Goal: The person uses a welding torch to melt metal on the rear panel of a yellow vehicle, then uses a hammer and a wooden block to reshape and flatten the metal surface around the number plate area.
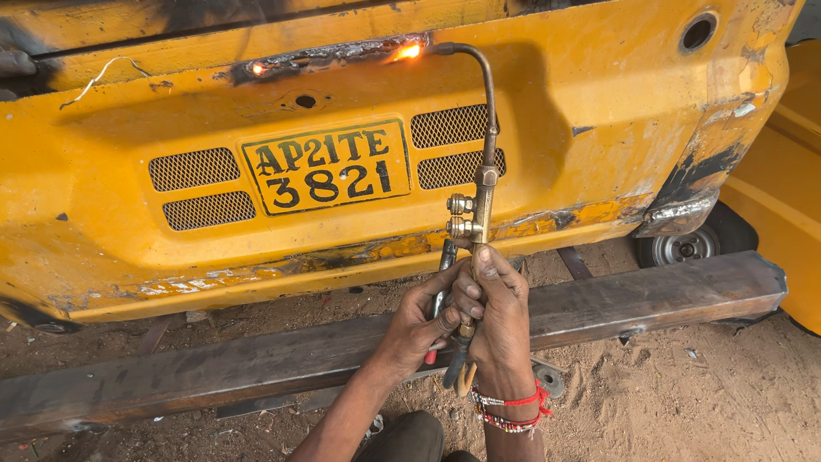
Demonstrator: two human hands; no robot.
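That brass gas torch (pixel 479 184) you've got is a rigid, all-metal thing, so it won't flex, and I'd guess it's nose-heavy with that long curved neck, with hoses tugging at the tail. It runs from your hands up toward 12 o'clock, and the flame (pixel 409 52) licks a scorched seam (pixel 329 56) on the yellow vehicle panel (pixel 599 120). The neck and tip look way too hot to touch, so the handle below the two valve knobs (pixel 460 216) is the only sane place to grab.

Your right hand (pixel 499 312) is wrapped closed round that handle, with one fingertip pointing up near the knobs. Your left hand (pixel 419 325) comes in from 8 o'clock, fingers curled shut on the lower handle beside it. At 9 o'clock of the torch sits the number plate (pixel 325 167) between mesh vents (pixel 201 188). A dark steel beam (pixel 641 299) lies across the sandy ground (pixel 684 402) under your wrists.
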